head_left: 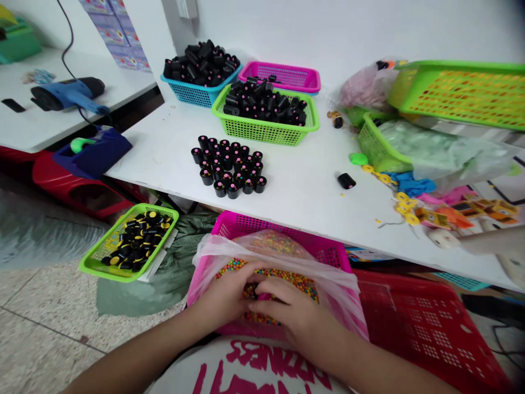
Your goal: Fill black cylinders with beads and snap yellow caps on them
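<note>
My left hand (227, 298) and right hand (295, 314) meet low in my lap, fingers curled narrow and tips drawn together over a small pink piece (265, 296) that shows only as a sliver between them. I cannot tell which hand truly grips it. It sits right at my fingertips, pressed down among the coloured beads (305, 284) heaped in a clear plastic bag (346, 298) that lines the pink basket (246, 225). I judge this to be the loading step, working beads into the piece. The next move calls for lifting it level, so nothing spills, and keeping the bag's loose edge clear. To my left on the floor a green basket (92, 264) holds black-and-yellow caps, and a red crate (430, 328) stands to my right. Above, on the white table (307, 189), upright black tubes (229, 164) cluster together, one lone tube (346, 180) lies apart, and behind them are a green basket of tubes (262, 131) and a blue basket (197, 94).
</note>
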The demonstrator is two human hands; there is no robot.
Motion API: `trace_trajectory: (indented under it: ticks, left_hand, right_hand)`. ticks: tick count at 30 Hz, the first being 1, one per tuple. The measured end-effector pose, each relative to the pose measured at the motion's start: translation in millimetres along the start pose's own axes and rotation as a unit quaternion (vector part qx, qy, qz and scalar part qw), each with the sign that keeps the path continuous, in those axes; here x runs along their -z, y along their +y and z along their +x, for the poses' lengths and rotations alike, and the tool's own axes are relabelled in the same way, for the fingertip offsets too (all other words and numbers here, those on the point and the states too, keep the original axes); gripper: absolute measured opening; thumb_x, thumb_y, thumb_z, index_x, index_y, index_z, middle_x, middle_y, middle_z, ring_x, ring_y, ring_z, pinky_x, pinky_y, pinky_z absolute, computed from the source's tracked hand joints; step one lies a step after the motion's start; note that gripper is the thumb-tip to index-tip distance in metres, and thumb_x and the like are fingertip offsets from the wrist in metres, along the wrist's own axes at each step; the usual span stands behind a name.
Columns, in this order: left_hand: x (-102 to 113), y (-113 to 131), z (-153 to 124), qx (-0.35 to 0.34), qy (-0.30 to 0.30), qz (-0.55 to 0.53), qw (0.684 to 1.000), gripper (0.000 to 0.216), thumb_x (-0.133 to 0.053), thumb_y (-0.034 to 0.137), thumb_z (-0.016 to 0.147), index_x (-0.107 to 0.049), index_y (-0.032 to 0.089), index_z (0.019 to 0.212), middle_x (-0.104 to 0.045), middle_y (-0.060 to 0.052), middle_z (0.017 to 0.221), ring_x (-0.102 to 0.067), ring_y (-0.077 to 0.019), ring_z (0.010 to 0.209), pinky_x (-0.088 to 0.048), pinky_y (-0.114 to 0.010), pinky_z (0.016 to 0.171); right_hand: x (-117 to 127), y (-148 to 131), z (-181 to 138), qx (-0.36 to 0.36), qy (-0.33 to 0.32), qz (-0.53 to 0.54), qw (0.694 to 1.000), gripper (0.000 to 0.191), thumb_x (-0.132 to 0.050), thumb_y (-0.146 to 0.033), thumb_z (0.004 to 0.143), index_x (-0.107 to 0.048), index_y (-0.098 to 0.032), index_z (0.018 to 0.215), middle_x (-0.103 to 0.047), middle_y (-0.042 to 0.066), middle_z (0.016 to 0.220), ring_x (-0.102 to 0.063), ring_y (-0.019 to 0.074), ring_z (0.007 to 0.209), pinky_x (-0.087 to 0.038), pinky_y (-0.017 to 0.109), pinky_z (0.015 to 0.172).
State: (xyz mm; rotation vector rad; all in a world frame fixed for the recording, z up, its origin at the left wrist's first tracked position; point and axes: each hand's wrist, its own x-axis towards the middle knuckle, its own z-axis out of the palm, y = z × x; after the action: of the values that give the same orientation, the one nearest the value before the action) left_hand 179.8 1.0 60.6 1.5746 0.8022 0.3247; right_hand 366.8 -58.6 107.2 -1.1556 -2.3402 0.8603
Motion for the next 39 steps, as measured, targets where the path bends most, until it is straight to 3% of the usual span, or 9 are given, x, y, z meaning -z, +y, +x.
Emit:
trace_trajectory:
  ticks: [6, 9, 12, 15, 19, 22, 29, 33, 39]
  left_hand:
    - [-4, -1, -2, -0.002, -0.003, -0.153, 0.988, 0.067, -0.059, 0.001, 0.064, -0.050, 0.031, 0.124, -0.070, 0.001, 0.115, -0.067, -0.0177, 0.102, -0.055, -0.031, 0.086]
    - [-4, 2, -1, 0.002, 0.000, -0.156, 0.988, 0.064, -0.060, 0.002, 0.066, -0.051, 0.031, 0.122, -0.070, 0.001, 0.111, -0.067, -0.0178, 0.102, -0.055, -0.032, 0.087]
    - [6, 8, 0, -0.017, 0.031, -0.107, 0.994, 0.053, -0.065, 0.010, 0.072, -0.052, 0.028, 0.120, -0.067, -0.003, 0.119, -0.064, -0.0199, 0.112, -0.051, -0.038, 0.098]
    - [36, 15, 6, -0.057, 0.158, -0.029, 0.985, 0.052, -0.068, 0.018, 0.077, -0.049, 0.028, 0.124, -0.066, -0.004, 0.119, -0.062, -0.0191, 0.114, -0.047, -0.040, 0.103]
    - [92, 21, 24, -0.086, 0.382, 0.070, 0.918, 0.069, -0.074, 0.024, 0.072, -0.039, 0.029, 0.132, -0.063, -0.002, 0.107, -0.065, -0.0173, 0.100, -0.053, -0.037, 0.094]
    - [124, 24, 45, -0.087, 0.457, 0.117, 0.877, 0.079, -0.078, 0.027, 0.067, -0.036, 0.028, 0.133, -0.058, -0.001, 0.100, -0.066, -0.0183, 0.094, -0.057, -0.035, 0.084]
    - [136, 31, 81, -0.072, 0.453, 0.164, 0.873, 0.082, -0.082, 0.024, 0.061, -0.039, 0.024, 0.131, -0.059, 0.000, 0.091, -0.067, -0.0205, 0.085, -0.058, -0.043, 0.083]
    - [130, 27, 73, -0.071, 0.462, 0.193, 0.863, 0.088, -0.080, 0.025, 0.063, -0.034, 0.027, 0.137, -0.059, -0.005, 0.105, -0.066, -0.0226, 0.090, -0.058, -0.046, 0.085]
    - [124, 23, 70, -0.074, 0.475, 0.197, 0.855, 0.087, -0.075, 0.029, 0.071, -0.027, 0.030, 0.143, -0.058, -0.008, 0.113, -0.066, -0.0231, 0.091, -0.060, -0.044, 0.082]
  right_hand:
    - [4, 1, -3, -0.016, 0.005, 0.065, 0.998, 0.051, -0.035, 0.004, 0.083, -0.068, -0.022, 0.111, -0.060, 0.006, 0.129, -0.052, 0.0117, 0.125, -0.042, 0.029, 0.107]
    - [9, 1, -4, -0.024, 0.011, 0.071, 0.997, 0.052, -0.034, 0.003, 0.082, -0.070, -0.024, 0.107, -0.063, 0.004, 0.128, -0.054, 0.0115, 0.124, -0.043, 0.029, 0.106]
    - [16, 8, -7, -0.038, 0.068, 0.081, 0.994, 0.046, -0.037, -0.001, 0.086, -0.070, -0.026, 0.105, -0.066, 0.003, 0.123, -0.058, 0.0131, 0.119, -0.047, 0.031, 0.102]
    - [20, 23, -12, -0.113, 0.065, 0.028, 0.991, 0.041, -0.041, -0.003, 0.087, -0.068, -0.025, 0.110, -0.069, 0.005, 0.115, -0.061, 0.0166, 0.111, -0.049, 0.034, 0.097]
    - [6, 45, -26, -0.256, -0.082, -0.127, 0.955, 0.056, -0.041, 0.009, 0.068, -0.069, -0.017, 0.109, -0.067, 0.012, 0.114, -0.059, 0.0261, 0.112, -0.046, 0.040, 0.098]
    - [-16, 57, -34, -0.301, -0.167, -0.204, 0.917, 0.057, -0.039, 0.011, 0.067, -0.069, -0.013, 0.110, -0.066, 0.017, 0.115, -0.061, 0.0294, 0.109, -0.045, 0.042, 0.097]
    - [-51, 61, -30, -0.306, -0.185, -0.218, 0.908, 0.048, -0.040, 0.008, 0.077, -0.069, -0.013, 0.109, -0.065, 0.018, 0.116, -0.064, 0.0252, 0.101, -0.049, 0.032, 0.082]
    - [-51, 58, -25, -0.287, -0.183, -0.180, 0.923, 0.050, -0.040, 0.009, 0.075, -0.068, -0.013, 0.111, -0.066, 0.015, 0.114, -0.065, 0.0228, 0.101, -0.050, 0.028, 0.082]
    - [-52, 67, -28, -0.226, -0.156, -0.094, 0.957, 0.034, -0.049, 0.001, 0.077, -0.069, -0.010, 0.102, -0.067, 0.014, 0.107, -0.065, 0.0205, 0.091, -0.049, 0.027, 0.086]
